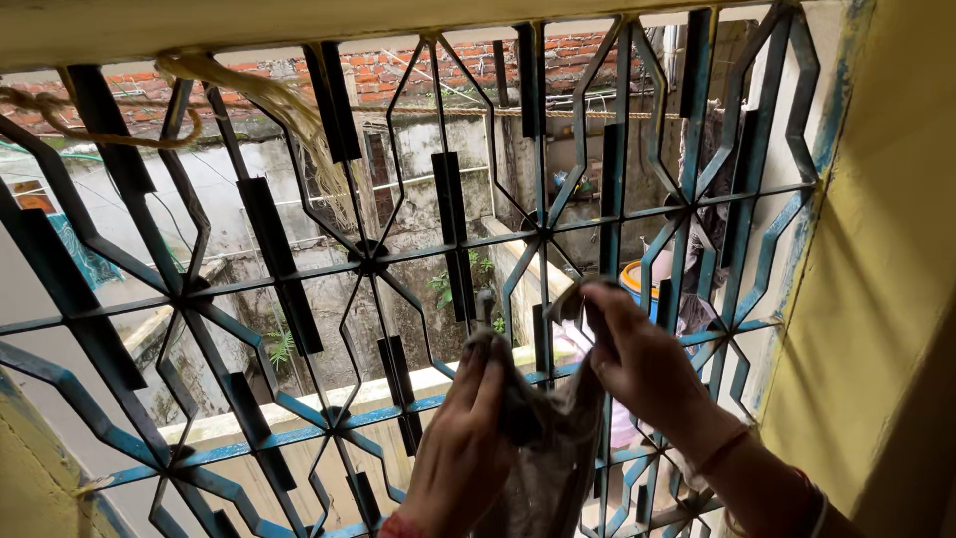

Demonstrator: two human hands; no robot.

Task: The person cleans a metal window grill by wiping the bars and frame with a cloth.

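Observation:
My left hand (460, 443) and my right hand (639, 367) both grip a thin grey-brown cloth (550, 438), holding it up in front of a blue-painted metal window grille (368, 261). The left hand pinches the cloth's left top edge. Higher up, the right hand pinches the right top edge close to the grille bars. The cloth hangs down between the two hands, its lower part out of view.
A frayed yellowish rope (249, 95) is tied along the grille's top left. A yellow wall (876, 259) frames the window on the right. Outside lie weathered walls, a brick building, some plants and a yellow and blue container (637, 279).

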